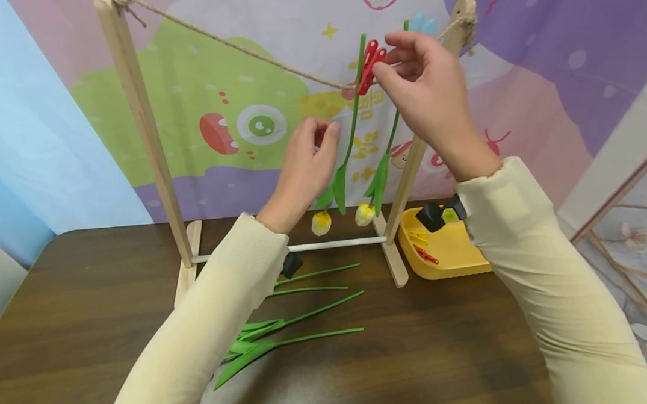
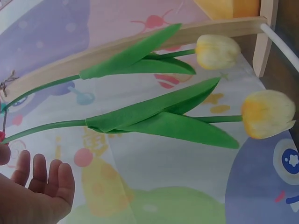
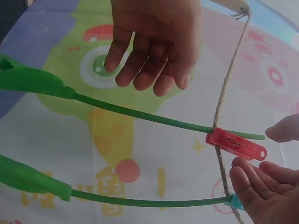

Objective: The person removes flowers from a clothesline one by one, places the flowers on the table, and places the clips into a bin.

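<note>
A red clothespin (image 1: 370, 67) clips the stem of an upside-down tulip (image 2: 268, 114) to the twine (image 3: 227, 81). My right hand (image 1: 435, 85) is beside the clothespin, its thumb and fingers spread apart around its handle end with gaps visible in the right wrist view. Lower and to the left, my left hand (image 1: 308, 163) hangs with loosely bent fingers, holding nothing, near the same stem. A second pale yellow tulip (image 2: 217, 51) hangs to the right, by a blue clothespin (image 3: 236, 201) that is partly hidden by the right hand.
The twine runs between two wooden posts (image 1: 146, 122) joined low down by a white rod (image 1: 338, 245). More green stems (image 1: 321, 336) lie on the brown table (image 1: 417, 354), partly behind the left sleeve. At right, a yellow tray (image 1: 451, 272) contains red and yellow clothespins (image 1: 426, 256).
</note>
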`<state>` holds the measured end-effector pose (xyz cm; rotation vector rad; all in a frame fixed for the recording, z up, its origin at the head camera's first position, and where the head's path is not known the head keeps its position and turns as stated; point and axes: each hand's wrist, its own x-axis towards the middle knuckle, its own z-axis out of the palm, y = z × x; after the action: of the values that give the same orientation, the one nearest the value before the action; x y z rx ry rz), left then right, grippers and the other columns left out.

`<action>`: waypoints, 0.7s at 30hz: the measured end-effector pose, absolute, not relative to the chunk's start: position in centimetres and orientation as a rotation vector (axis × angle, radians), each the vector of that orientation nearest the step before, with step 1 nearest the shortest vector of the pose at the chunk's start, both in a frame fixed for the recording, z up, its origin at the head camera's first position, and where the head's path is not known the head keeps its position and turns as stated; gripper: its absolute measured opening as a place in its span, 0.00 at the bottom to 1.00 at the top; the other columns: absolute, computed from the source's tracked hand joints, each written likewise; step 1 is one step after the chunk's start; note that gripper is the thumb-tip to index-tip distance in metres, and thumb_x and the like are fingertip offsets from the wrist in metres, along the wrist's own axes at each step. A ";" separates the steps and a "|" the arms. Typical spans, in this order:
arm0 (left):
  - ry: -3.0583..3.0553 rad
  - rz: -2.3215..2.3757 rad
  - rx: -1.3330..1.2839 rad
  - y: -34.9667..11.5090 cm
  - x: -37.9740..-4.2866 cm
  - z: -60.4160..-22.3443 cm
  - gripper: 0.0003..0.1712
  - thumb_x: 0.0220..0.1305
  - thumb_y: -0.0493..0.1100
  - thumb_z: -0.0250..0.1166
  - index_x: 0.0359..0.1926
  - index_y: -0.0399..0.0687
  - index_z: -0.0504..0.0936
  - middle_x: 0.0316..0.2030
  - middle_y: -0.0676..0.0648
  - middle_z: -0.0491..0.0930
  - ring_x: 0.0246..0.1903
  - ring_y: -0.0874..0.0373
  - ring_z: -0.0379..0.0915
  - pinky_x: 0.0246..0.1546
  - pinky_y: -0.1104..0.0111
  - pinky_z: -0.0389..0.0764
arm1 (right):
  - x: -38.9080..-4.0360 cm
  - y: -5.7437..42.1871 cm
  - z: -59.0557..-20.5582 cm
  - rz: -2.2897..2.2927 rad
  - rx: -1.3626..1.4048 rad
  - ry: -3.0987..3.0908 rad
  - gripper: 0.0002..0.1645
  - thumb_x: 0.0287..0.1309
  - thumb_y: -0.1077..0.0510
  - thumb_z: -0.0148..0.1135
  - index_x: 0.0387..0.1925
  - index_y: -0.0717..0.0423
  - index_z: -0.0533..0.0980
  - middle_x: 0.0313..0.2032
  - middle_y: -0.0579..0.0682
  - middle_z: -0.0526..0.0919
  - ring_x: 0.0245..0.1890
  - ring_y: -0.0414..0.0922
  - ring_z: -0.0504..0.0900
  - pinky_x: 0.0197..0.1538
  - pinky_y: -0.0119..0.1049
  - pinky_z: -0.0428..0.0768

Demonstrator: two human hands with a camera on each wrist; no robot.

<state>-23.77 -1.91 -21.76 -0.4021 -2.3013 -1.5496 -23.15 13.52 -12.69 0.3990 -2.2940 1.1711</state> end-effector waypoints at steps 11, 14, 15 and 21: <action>-2.206 -1.623 -0.425 -1.0 -24.8 -21.5 0.16 0.72 0.48 0.46 0.48 0.42 0.74 0.44 0.46 0.74 0.43 0.58 0.70 0.46 0.70 0.70 | -23.4 13.1 -11.4 1.067 0.392 -2.441 0.28 0.59 0.50 0.56 0.61 0.52 0.69 0.53 0.52 0.78 0.50 0.43 0.79 0.48 0.31 0.76; -2.184 -1.656 -0.437 -0.9 -25.1 -21.5 0.17 0.72 0.48 0.45 0.48 0.42 0.73 0.45 0.45 0.75 0.44 0.58 0.70 0.47 0.70 0.71 | -23.6 13.0 -11.1 1.057 0.379 -2.455 0.28 0.59 0.50 0.56 0.61 0.51 0.70 0.53 0.52 0.79 0.49 0.42 0.79 0.48 0.31 0.75; -2.178 -1.664 -0.443 -0.8 -25.1 -21.4 0.17 0.72 0.48 0.45 0.48 0.42 0.73 0.44 0.45 0.76 0.44 0.58 0.71 0.47 0.70 0.71 | -23.7 13.0 -11.1 1.057 0.375 -2.459 0.28 0.59 0.50 0.56 0.61 0.51 0.70 0.53 0.52 0.79 0.49 0.42 0.78 0.48 0.30 0.75; -2.158 -1.670 -0.474 -0.5 -25.2 -21.2 0.17 0.73 0.48 0.44 0.48 0.41 0.73 0.39 0.46 0.75 0.38 0.59 0.70 0.41 0.70 0.71 | -24.0 12.8 -10.8 1.047 0.370 -2.503 0.28 0.60 0.49 0.55 0.61 0.51 0.69 0.52 0.52 0.79 0.49 0.41 0.77 0.48 0.29 0.73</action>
<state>-25.24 -0.52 -21.24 -0.4742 -2.1578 -1.6697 -23.97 12.84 -10.78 0.3700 -2.5033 1.0472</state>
